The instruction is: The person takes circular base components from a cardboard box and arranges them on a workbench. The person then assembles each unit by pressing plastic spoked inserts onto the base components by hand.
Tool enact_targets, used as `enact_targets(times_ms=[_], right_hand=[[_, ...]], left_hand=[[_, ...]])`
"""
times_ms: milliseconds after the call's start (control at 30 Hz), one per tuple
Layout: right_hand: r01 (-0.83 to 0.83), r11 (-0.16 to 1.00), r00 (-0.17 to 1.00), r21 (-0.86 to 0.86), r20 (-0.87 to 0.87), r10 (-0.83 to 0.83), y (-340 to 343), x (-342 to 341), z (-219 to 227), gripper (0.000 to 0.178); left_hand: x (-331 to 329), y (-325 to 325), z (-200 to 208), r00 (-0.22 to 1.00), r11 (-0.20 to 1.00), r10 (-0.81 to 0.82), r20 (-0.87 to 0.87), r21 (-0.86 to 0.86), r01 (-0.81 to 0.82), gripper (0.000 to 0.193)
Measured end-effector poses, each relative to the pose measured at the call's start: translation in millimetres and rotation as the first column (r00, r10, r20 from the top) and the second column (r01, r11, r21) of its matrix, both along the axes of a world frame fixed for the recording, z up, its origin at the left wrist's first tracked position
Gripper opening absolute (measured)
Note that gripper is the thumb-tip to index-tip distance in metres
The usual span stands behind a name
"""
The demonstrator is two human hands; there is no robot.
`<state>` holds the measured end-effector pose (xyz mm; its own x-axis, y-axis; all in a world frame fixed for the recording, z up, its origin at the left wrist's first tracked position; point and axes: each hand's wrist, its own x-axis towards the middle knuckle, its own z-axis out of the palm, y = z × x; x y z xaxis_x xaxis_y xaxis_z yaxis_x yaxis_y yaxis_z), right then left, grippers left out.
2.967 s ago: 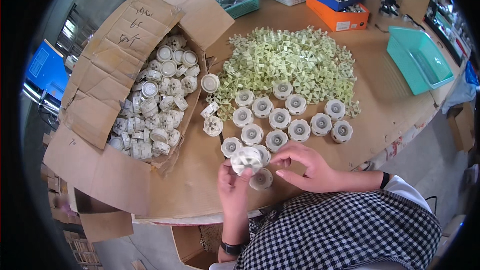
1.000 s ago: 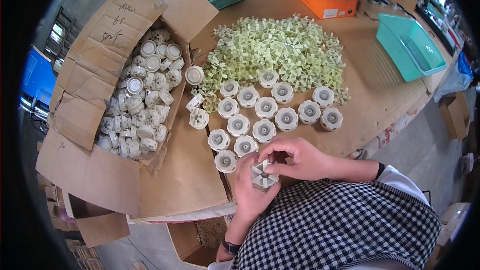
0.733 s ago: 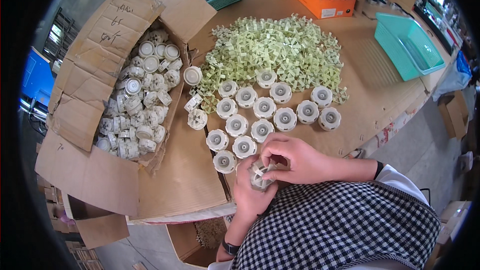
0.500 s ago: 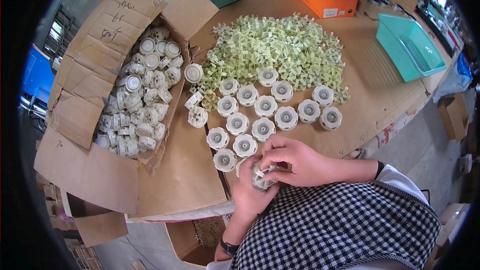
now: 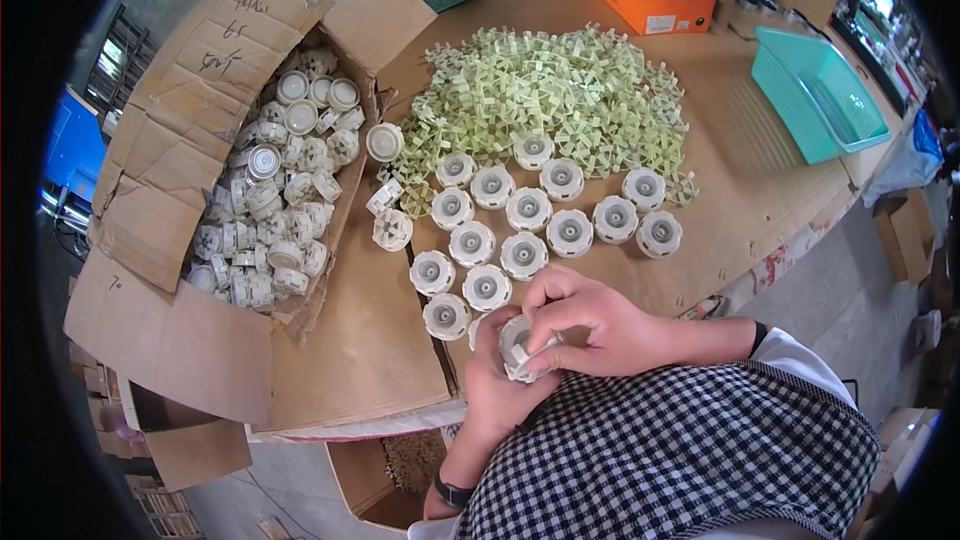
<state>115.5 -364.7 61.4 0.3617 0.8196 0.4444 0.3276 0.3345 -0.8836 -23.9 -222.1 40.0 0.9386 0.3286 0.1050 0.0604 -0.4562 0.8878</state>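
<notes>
A brown cardboard-covered surface (image 5: 760,190) was seen carrying rows of round white plastic caps (image 5: 545,215). One small round white plastic cap (image 5: 518,344) was held above its near edge, cupped in the left hand (image 5: 500,385), its hollow face turned upward, its axis roughly upright. The right hand (image 5: 590,325) was closed over it from the right, nearer its top.

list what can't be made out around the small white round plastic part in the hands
- Head view: most of the small white round plastic part is covered by the right hand and left hand.
- The open brown cardboard box hides its lower layers under the top white parts.
- The orange box: contents too small to tell.
</notes>
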Motion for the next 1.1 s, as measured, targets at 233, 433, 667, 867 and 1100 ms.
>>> enact_targets(times_ms=[233,433,667,867,1100], right_hand=[[-0.133,0.991,0.978,-0.012,-0.165,0.129,-16,15,2,0.013],[-0.177,0.978,0.729,0.107,-0.654,0.203,-33,24,6,0.012],[0.177,0.983,0.721,-0.051,-0.673,-0.165,-38,35,-13,0.008],[0.169,0.984,0.75,-0.051,-0.641,-0.162,-36,32,-10,0.01],[0.213,0.97,0.709,-0.117,-0.664,-0.236,-37,38,-15,0.008]], left_hand=[[-3,3,0,0.999,0.962,0.024,0.029,-0.272,-0.015,0.077],[-1,-1,-3,0.993,0.999,0.029,0.115,-0.021,-0.026,0.068],[13,-6,-21,0.997,0.762,-0.014,-0.077,0.645,0.061,0.06],[28,4,-23,0.996,0.582,0.032,-0.078,0.812,0.045,0.07],[60,93,-4,0.936,0.646,0.184,0.299,0.681,-0.344,0.066]])
